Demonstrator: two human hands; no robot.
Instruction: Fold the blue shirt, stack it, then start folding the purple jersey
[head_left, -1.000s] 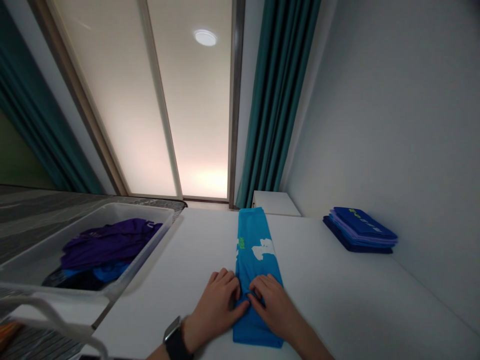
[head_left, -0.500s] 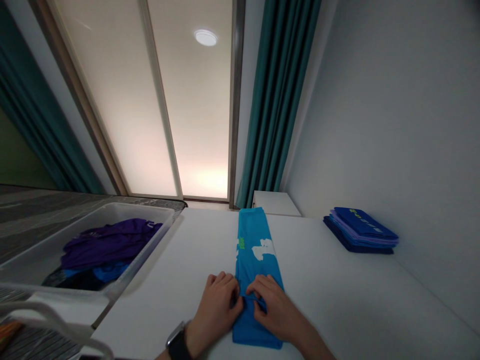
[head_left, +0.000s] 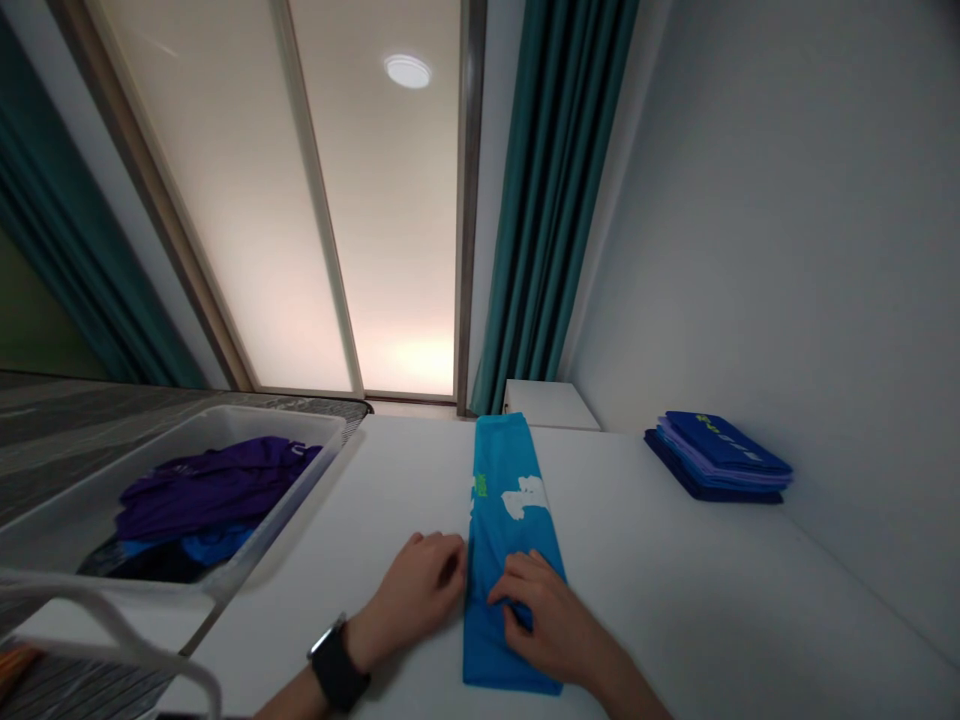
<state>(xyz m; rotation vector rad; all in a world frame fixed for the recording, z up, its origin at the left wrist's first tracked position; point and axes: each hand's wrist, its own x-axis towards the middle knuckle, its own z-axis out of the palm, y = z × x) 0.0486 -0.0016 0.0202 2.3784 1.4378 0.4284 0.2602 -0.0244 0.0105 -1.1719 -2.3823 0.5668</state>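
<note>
In the head view, the blue cloth (head_left: 510,455) lies lengthwise on my bench (head_left: 405,480), its far end close to the far edge; I think that orientation puts its near half within reach of both hands. My right hand (head_left: 541,612) rests on that half, fingers bent over a pucker; whether they pinch it, I can't tell. My left hand (head_left: 424,583) is loosely curled at the cloth's left edge, probably there to steady the side; I can't see whether it grips any fabric.

The folded stack (head_left: 720,457) sits toward the far right corner, near the wall (head_left: 810,280), likely so my right arm can swing without knocking it. A broad stretch of bench lies between stack and cloth, another between cloth and left edge. Beyond that edge stands the bin (head_left: 281,522) with the purple garment (head_left: 210,487), its raised wall limiting sideways movement.
</note>
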